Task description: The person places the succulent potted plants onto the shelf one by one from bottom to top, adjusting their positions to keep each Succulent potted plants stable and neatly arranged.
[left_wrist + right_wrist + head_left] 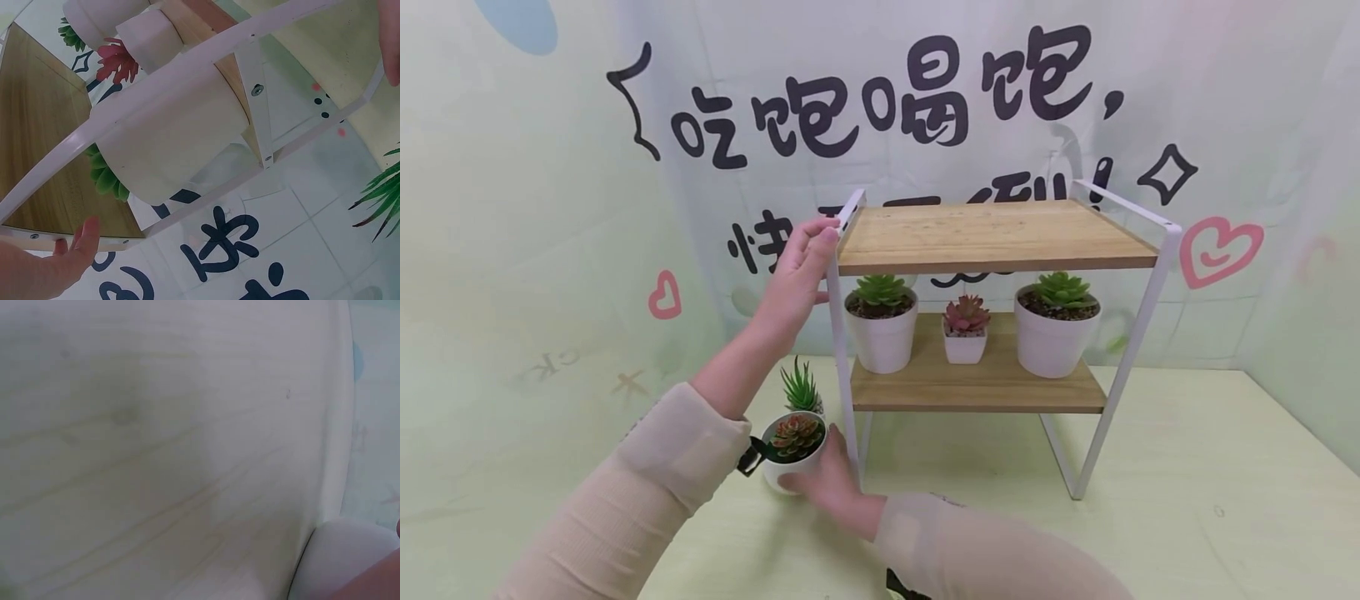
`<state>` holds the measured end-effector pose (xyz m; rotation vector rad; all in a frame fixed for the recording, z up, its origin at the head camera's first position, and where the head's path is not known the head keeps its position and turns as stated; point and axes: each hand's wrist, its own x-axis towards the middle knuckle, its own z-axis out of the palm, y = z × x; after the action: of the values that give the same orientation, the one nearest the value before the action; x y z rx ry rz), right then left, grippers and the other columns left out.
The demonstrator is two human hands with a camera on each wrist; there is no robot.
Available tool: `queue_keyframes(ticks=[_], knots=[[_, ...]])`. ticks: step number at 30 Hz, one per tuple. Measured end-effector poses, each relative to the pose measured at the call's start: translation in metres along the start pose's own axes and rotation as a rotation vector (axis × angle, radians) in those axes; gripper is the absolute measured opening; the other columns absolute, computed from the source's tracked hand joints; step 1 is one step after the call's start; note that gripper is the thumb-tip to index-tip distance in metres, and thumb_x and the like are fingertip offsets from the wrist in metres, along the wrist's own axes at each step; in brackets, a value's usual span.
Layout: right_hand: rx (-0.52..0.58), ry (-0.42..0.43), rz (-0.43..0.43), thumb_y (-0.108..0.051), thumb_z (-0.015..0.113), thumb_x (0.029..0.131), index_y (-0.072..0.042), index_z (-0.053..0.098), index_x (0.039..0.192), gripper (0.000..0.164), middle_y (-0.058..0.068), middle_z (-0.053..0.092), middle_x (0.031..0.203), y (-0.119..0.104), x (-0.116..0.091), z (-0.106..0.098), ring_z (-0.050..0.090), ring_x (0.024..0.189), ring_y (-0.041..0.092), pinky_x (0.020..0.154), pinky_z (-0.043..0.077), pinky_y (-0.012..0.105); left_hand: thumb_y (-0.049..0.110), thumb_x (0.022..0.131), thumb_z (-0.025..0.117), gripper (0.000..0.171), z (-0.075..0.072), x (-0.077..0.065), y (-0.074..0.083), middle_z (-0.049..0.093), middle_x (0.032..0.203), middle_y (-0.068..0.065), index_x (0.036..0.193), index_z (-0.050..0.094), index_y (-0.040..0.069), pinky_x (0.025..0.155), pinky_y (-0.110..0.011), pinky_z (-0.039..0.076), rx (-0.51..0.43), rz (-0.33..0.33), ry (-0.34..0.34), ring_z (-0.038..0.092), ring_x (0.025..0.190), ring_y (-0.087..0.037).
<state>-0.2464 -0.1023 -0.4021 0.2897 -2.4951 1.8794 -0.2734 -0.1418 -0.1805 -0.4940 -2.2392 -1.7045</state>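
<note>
My left hand (797,275) holds the top left rail of a two-tier shelf (1000,237) with wooden boards and a white metal frame. In the left wrist view its fingers (89,240) lie over the rail's edge. Low beside the shelf's left leg, my right hand (833,485) grips a white round pot with a red-green succulent (796,437). Part of that white pot (350,553) shows at the lower right of the right wrist view. Just behind it stands a spiky green plant (801,390), its pot mostly hidden.
On the lower board sit a left white pot (886,337) and a right white pot (1054,342), both with green succulents. Between them is a small square pot with a red succulent (966,321). The shelf stands on a pale table (1195,467) before a printed cloth backdrop (1262,150).
</note>
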Motion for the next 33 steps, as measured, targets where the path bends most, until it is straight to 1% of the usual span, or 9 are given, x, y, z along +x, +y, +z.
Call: queue_keyframes(ticks=[4, 7, 9, 11, 13, 14, 19, 25, 33], knots=[[-0.021, 0.023, 0.031, -0.020, 0.082, 0.064, 0.002, 0.022, 0.139, 0.099, 0.023, 0.034, 0.138, 0.005, 0.010, 0.004, 0.037, 0.124, 0.041, 0.100, 0.035, 0.049, 0.044, 0.096, 0.035, 0.044, 0.001, 0.001, -0.001, 0.031, 0.142, -0.006, 0.133, 0.037, 0.020, 0.090, -0.053, 0.041, 0.008, 0.003, -0.003, 0.039, 0.122, -0.027], [-0.041, 0.039, 0.007, -0.024, 0.084, 0.061, -0.003, 0.027, 0.137, 0.097, 0.019, 0.041, 0.130, 0.008, 0.014, 0.005, 0.044, 0.117, 0.037, 0.094, 0.041, 0.046, 0.043, 0.096, 0.035, 0.044, 0.002, 0.001, -0.001, 0.031, 0.142, -0.006, 0.133, 0.037, 0.020, 0.090, -0.052, 0.042, 0.008, 0.011, -0.006, 0.039, 0.122, -0.027], [-0.048, 0.034, 0.003, -0.028, 0.085, 0.059, -0.005, 0.028, 0.137, 0.099, 0.018, 0.043, 0.128, 0.009, 0.014, 0.005, 0.045, 0.115, 0.036, 0.092, 0.042, 0.046, 0.042, 0.096, 0.035, 0.044, 0.002, 0.001, -0.002, 0.031, 0.142, -0.006, 0.133, 0.037, 0.019, 0.089, -0.053, 0.042, 0.007, 0.021, -0.004, 0.039, 0.121, -0.027], [-0.043, 0.027, 0.015, -0.030, 0.086, 0.058, -0.006, 0.027, 0.138, 0.102, 0.017, 0.042, 0.130, 0.008, 0.015, 0.005, 0.044, 0.117, 0.036, 0.093, 0.041, 0.046, 0.042, 0.096, 0.035, 0.043, 0.002, 0.001, -0.002, 0.032, 0.142, -0.006, 0.133, 0.037, 0.018, 0.089, -0.053, 0.042, 0.007, 0.032, -0.003, 0.040, 0.121, -0.027], [-0.034, 0.021, 0.033, -0.030, 0.086, 0.057, -0.005, 0.025, 0.139, 0.106, 0.018, 0.040, 0.133, 0.006, 0.017, 0.006, 0.042, 0.120, 0.036, 0.095, 0.039, 0.048, 0.041, 0.096, 0.035, 0.044, 0.002, 0.002, -0.002, 0.032, 0.142, -0.006, 0.133, 0.037, 0.018, 0.088, -0.053, 0.042, 0.007, 0.041, -0.004, 0.040, 0.121, -0.027], [-0.050, 0.019, 0.035, -0.031, 0.086, 0.057, -0.005, 0.024, 0.140, 0.107, 0.017, 0.040, 0.134, 0.005, 0.018, 0.005, 0.042, 0.120, 0.036, 0.095, 0.040, 0.048, 0.041, 0.096, 0.035, 0.044, 0.001, 0.002, -0.001, 0.032, 0.142, -0.006, 0.133, 0.037, 0.017, 0.088, -0.053, 0.042, 0.005, 0.044, -0.003, 0.040, 0.121, -0.027], [-0.101, 0.019, 0.019, -0.029, 0.087, 0.057, -0.003, 0.025, 0.139, 0.106, 0.016, 0.041, 0.133, 0.000, 0.024, 0.007, 0.044, 0.118, 0.035, 0.093, 0.042, 0.046, 0.040, 0.097, 0.035, 0.044, 0.002, 0.002, -0.001, 0.032, 0.141, -0.006, 0.133, 0.037, 0.015, 0.088, -0.053, 0.042, 0.002, 0.056, -0.002, 0.040, 0.121, -0.027], [-0.087, 0.003, 0.019, -0.027, 0.087, 0.056, -0.001, 0.027, 0.138, 0.105, 0.016, 0.045, 0.130, 0.004, 0.026, 0.008, 0.046, 0.117, 0.034, 0.094, 0.042, 0.046, 0.040, 0.097, 0.035, 0.044, 0.001, 0.001, -0.001, 0.032, 0.141, -0.006, 0.133, 0.037, 0.015, 0.088, -0.052, 0.042, 0.010, 0.057, 0.000, 0.040, 0.120, -0.027], [-0.129, -0.013, 0.031, -0.028, 0.087, 0.056, -0.003, 0.029, 0.137, 0.103, 0.015, 0.048, 0.126, 0.004, 0.026, 0.010, 0.048, 0.114, 0.033, 0.091, 0.043, 0.045, 0.040, 0.097, 0.034, 0.042, 0.001, 0.002, -0.002, 0.033, 0.141, -0.007, 0.132, 0.037, 0.016, 0.087, -0.051, 0.043, 0.013, 0.054, 0.014, 0.042, 0.120, -0.027]])
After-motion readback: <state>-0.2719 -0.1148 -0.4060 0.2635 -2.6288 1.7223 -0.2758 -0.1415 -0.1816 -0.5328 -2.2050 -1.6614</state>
